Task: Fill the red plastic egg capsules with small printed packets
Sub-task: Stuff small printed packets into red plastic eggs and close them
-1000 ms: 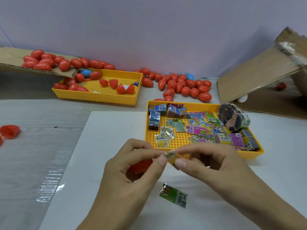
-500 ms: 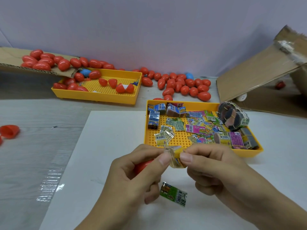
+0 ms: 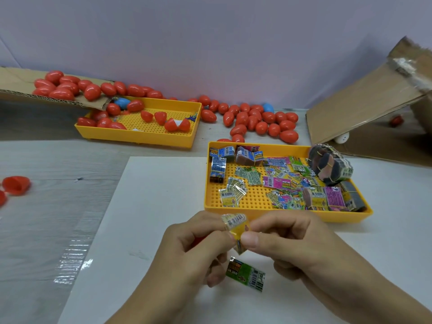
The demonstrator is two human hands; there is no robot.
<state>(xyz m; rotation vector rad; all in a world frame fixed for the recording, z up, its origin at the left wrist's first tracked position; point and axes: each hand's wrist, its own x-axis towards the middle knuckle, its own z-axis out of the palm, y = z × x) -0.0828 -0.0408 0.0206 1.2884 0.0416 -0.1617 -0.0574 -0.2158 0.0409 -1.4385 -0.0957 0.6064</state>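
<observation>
My left hand (image 3: 187, 251) and my right hand (image 3: 287, 244) meet over the white sheet (image 3: 145, 206) and pinch a small yellow printed packet (image 3: 236, 224) between thumbs and forefingers. The packet is bent. A red egg capsule half (image 3: 198, 240) sits inside my left palm, mostly hidden. A green printed packet (image 3: 246, 274) lies flat on the sheet just below my fingers. The near yellow tray (image 3: 233, 215) holds several printed packets and bundles.
A second yellow tray (image 3: 140, 136) at the back left holds red capsule halves. Closed red eggs (image 3: 254, 120) lie heaped along the wall and on a cardboard flap (image 3: 14, 90). An open red half (image 3: 15, 184) lies at far left. A cardboard box (image 3: 364, 106) stands at right.
Both hands dropped slightly toward me and the yellow packet went from flat and stretched between the fingertips to bent and folded. The green packet stayed put.
</observation>
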